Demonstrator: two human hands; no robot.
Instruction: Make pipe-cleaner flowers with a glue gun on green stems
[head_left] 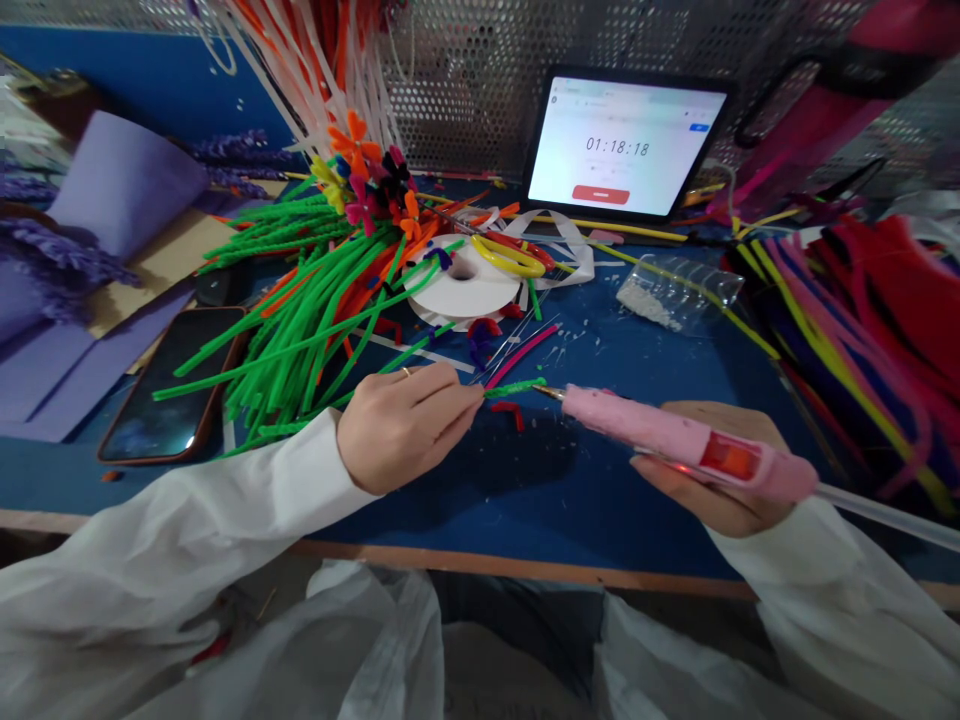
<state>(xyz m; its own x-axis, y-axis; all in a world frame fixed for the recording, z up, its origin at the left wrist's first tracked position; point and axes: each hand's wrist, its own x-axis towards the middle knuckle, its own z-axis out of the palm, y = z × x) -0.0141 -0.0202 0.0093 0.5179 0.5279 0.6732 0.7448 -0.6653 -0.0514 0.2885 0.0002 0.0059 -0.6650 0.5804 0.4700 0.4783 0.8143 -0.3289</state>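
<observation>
My left hand point(411, 425) is closed in a pinch on a green pipe cleaner point(517, 388), whose short end sticks out to the right of the fingers. A pink hot glue gun point(637, 417) is gripped in my right hand point(716, 485), with a clear glue stick point(885, 515) coming out of its back. The gun's metal nozzle points left and is at the tip of the green pipe cleaner; whether they touch I cannot tell. Just beyond my left fingers lies a magenta pipe cleaner point(523, 357). A bent red piece point(512, 412) rests under the green tip.
Bundled green pipe cleaners point(300, 330) and a phone point(172, 385) lie at left. Behind are a white ribbon spool point(465, 292), yellow-handled scissors point(510, 258) and a tablet point(628, 140) showing a timer. Coloured pipe cleaners point(847, 350) and a plastic bag point(679, 295) are at right.
</observation>
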